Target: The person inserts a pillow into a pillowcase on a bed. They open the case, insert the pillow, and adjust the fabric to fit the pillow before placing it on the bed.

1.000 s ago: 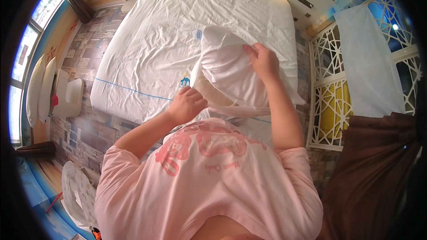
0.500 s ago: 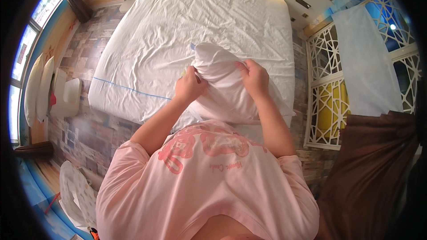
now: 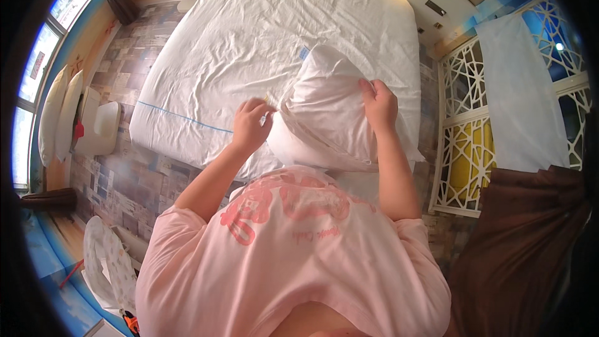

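A white pillow in a white pillowcase (image 3: 334, 97) lies near the front edge of the bed, its top corner pointing away from me. A small blue tag (image 3: 304, 53) sticks out by that corner. My left hand (image 3: 253, 126) is at the pillowcase's left edge, fingers curled; it seems to pinch the loose fabric there, though the fingertips are partly hidden. On the other side, my right hand (image 3: 382, 107) grips the pillowcase's right edge, thumb on top. The fabric sags in folds between both hands.
The bed (image 3: 249, 31) carries a wrinkled white sheet with a blue line near its front left. Two pillows (image 3: 59, 115) stand by the window at left. A white lattice screen (image 3: 465, 118) and a brown curtain (image 3: 511, 237) are at right.
My left hand has moved left and slightly down, my right hand a little right. Between them the pillow has spread wider and flatter, shifting right, and its blue tag shows more.
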Motion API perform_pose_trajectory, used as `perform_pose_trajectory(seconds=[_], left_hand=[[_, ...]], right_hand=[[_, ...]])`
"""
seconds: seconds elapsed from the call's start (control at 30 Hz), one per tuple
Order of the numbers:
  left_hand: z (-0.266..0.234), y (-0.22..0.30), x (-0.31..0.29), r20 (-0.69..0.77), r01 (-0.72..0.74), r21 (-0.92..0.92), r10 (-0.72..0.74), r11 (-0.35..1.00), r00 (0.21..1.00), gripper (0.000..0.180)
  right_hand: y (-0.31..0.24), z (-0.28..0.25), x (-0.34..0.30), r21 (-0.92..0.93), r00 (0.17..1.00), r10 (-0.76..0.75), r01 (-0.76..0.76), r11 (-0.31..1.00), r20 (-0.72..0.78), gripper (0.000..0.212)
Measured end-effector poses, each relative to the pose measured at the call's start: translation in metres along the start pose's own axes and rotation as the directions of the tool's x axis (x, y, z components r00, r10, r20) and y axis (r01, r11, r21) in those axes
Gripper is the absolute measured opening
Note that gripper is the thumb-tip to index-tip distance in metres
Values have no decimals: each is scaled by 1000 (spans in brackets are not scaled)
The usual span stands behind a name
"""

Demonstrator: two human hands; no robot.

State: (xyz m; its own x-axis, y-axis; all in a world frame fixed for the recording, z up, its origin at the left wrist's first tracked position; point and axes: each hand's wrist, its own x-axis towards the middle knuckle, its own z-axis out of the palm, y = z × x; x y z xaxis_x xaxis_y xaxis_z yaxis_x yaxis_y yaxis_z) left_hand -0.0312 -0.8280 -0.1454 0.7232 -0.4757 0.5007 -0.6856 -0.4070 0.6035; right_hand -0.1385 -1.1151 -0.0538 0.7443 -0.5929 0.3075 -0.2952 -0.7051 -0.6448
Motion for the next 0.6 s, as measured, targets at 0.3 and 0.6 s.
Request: perform_pose_trajectory(seconds=[0.3, 0.6], left_hand=[[29, -3, 26, 283, -450, -66, 449, 891, 847, 36], [57, 8, 31, 258, -573, 28, 548, 819, 796, 27]], right_hand=[[8, 21, 2, -18, 999, -32, 33, 999, 13, 42], [10, 25, 7, -116, 997, 55, -49, 992, 54, 45]])
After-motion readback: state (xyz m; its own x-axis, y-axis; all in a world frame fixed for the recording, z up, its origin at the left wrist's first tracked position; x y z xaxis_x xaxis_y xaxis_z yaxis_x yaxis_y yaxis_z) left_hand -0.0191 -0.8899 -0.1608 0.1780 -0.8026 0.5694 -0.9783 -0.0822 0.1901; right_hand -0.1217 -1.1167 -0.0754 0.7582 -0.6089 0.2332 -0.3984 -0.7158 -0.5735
